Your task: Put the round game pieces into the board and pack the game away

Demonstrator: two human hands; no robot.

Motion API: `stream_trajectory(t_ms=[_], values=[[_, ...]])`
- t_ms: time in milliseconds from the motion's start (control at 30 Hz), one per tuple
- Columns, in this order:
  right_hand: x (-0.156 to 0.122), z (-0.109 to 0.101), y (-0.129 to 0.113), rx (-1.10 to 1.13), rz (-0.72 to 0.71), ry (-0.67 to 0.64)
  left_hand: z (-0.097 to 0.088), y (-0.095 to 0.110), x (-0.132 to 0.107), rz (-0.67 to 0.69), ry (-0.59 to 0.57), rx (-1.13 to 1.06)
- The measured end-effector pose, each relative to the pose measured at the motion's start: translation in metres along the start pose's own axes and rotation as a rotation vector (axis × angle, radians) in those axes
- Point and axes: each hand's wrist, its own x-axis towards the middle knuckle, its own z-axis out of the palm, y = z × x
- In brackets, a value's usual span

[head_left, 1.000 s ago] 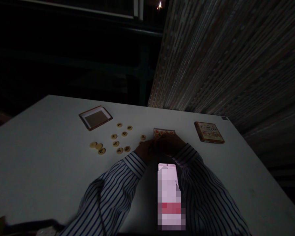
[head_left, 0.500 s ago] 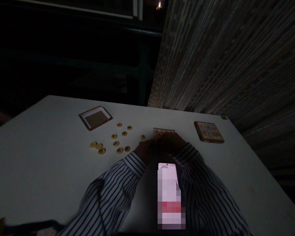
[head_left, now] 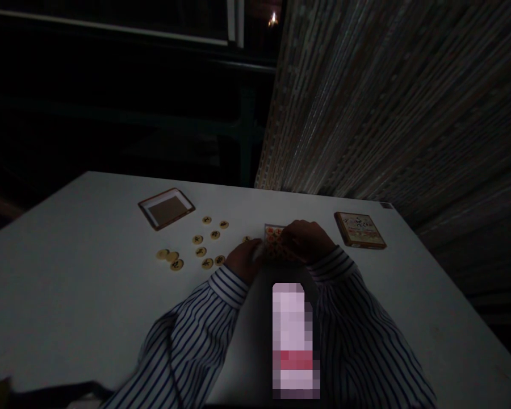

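Between my hands lies a small shallow box (head_left: 276, 226) filled with round Chinese chess pieces (head_left: 278, 238), red characters on those at its far side. At its left side is my left hand (head_left: 243, 261), fingers closed against the edge; shadow hides the fingertips. My right hand (head_left: 309, 240) bends over the right part of the box, fingers together and pointing down, and any piece in them is hidden. Left of my left hand, several loose wooden Chinese chess pieces (head_left: 201, 251) with dark characters lie scattered. Another piece (head_left: 247, 240) shows just behind that hand.
A lit phone (head_left: 290, 324) with a blurred screen lies between my forearms. An open box lid or tray (head_left: 168, 209) is at the back left of the white table (head_left: 89, 284). A closed decorated box (head_left: 361, 229) sits at the right. Ribbed curtain hangs behind. The room is dim.
My hands have parted: the left drew back slightly left, the right moved a little right and up. More of the box and its pieces shows between them.
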Motion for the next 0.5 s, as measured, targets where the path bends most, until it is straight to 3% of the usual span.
stream_trajectory(t_ms=[300,500], values=[[-0.001,-0.006,-0.004,-0.045,-0.019,-0.016,-0.017,0.003,0.004,0.019,0.085,-0.093],[0.003,-0.003,-0.014,-0.090,-0.027,-0.041,-0.045,-0.004,0.006,-0.007,0.070,-0.077]])
